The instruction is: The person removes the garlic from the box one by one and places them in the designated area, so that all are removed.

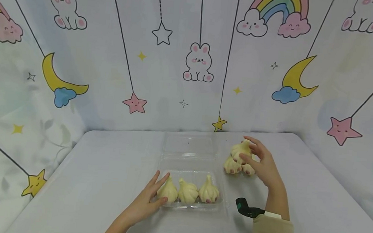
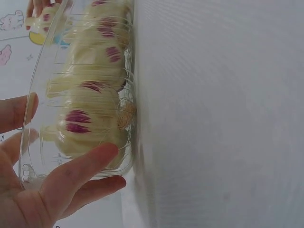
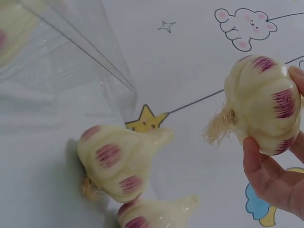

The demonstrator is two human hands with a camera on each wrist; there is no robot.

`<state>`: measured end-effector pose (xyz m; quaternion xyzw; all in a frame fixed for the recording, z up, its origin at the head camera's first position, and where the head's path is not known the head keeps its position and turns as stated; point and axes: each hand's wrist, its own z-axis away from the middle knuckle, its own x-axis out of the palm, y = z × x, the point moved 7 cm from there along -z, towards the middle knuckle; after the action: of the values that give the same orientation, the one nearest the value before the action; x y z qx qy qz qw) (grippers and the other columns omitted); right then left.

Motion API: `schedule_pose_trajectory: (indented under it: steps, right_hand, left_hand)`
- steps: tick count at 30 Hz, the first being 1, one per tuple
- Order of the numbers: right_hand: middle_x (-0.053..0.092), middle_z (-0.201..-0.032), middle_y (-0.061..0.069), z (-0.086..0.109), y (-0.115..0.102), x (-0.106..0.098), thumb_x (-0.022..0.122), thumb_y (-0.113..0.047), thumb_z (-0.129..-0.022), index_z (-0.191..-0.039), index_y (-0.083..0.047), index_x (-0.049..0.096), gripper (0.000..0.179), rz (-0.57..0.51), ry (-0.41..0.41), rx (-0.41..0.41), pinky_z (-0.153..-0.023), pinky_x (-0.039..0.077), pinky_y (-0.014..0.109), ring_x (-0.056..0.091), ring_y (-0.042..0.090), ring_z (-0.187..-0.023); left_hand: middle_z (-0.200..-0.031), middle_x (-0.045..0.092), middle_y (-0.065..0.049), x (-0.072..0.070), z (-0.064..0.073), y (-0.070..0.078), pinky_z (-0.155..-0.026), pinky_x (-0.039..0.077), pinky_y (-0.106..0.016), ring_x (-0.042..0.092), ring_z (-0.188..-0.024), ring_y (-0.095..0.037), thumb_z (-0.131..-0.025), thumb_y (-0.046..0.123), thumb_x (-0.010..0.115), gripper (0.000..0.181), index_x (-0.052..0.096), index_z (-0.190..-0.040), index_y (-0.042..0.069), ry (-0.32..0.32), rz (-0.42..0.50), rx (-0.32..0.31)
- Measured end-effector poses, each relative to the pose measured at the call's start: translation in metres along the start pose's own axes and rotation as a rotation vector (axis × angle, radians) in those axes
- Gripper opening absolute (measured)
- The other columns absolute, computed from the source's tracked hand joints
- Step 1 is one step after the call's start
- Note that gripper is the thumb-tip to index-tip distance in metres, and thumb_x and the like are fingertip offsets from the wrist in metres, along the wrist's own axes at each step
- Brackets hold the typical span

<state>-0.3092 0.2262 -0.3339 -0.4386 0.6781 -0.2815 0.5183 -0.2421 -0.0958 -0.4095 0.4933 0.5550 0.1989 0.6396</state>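
Observation:
A clear plastic clamshell box lies on the table with three garlic bulbs lined up inside. My left hand holds the box's left end, the thumb on the near wall and fingers at the rim, beside the leftmost bulb. To the right of the box, my right hand grips another garlic bulb between thumb and fingers. That bulb is up above two more bulbs on the table, its root tuft and purple streaks showing in the right wrist view.
The box's clear lid is folded back flat toward the rear of the white table. Behind the table stands a cloth backdrop printed with rabbits, stars and moons. A black wrist device sticks out by the right forearm.

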Motion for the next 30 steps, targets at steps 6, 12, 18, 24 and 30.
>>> schedule_pose_trajectory:
  steps: [6,12,18,24,30]
  right_hand:
    - [0.033,-0.14,0.025,0.001,0.004,-0.005,0.062,-0.024,-0.088,-0.142,-0.019,0.029,0.064,0.0,0.009,0.035,-0.09,0.031,0.068,0.03,0.044,-0.126]
    - [0.032,-0.14,0.026,0.002,0.008,-0.011,0.061,-0.022,-0.089,-0.143,-0.021,0.025,0.066,0.001,0.03,0.05,-0.089,0.033,0.067,0.03,0.045,-0.125]
    - [0.035,-0.138,0.028,0.001,0.015,-0.016,0.061,-0.02,-0.089,-0.141,-0.018,0.029,0.061,-0.007,0.071,0.022,-0.088,0.034,0.067,0.033,0.046,-0.123]
    - [0.036,-0.135,0.031,0.002,0.024,-0.023,0.06,-0.02,-0.089,-0.14,-0.014,0.031,0.059,0.031,0.134,0.038,-0.086,0.033,0.069,0.035,0.05,-0.12]
    - [0.035,-0.137,0.03,0.003,0.029,-0.027,0.059,-0.022,-0.09,-0.14,-0.015,0.032,0.058,0.047,0.175,0.061,-0.086,0.033,0.068,0.034,0.05,-0.121]
  left_hand:
    - [-0.147,-0.001,-0.029,0.001,0.001,0.0,-0.092,0.032,-0.063,0.024,-0.122,-0.058,-0.091,0.026,0.056,0.064,0.024,-0.146,0.016,-0.002,-0.014,0.002]
    - [-0.148,-0.003,-0.028,0.001,0.002,0.001,-0.094,0.032,-0.061,0.021,-0.125,-0.056,-0.091,0.025,0.057,0.066,0.022,-0.146,0.019,-0.009,0.01,-0.006]
    - [-0.148,-0.002,-0.028,0.001,0.001,0.001,-0.093,0.033,-0.062,0.023,-0.124,-0.056,-0.091,0.023,0.057,0.066,0.023,-0.146,0.016,0.0,0.008,-0.003]
    - [-0.148,-0.002,-0.027,0.0,0.002,0.003,-0.092,0.033,-0.064,0.021,-0.124,-0.057,-0.091,0.024,0.056,0.064,0.022,-0.146,0.017,-0.008,-0.001,-0.001]
    - [-0.148,-0.002,-0.027,0.001,0.002,0.001,-0.092,0.032,-0.064,0.02,-0.125,-0.057,-0.091,0.025,0.056,0.065,0.021,-0.146,0.016,-0.01,-0.012,-0.01]
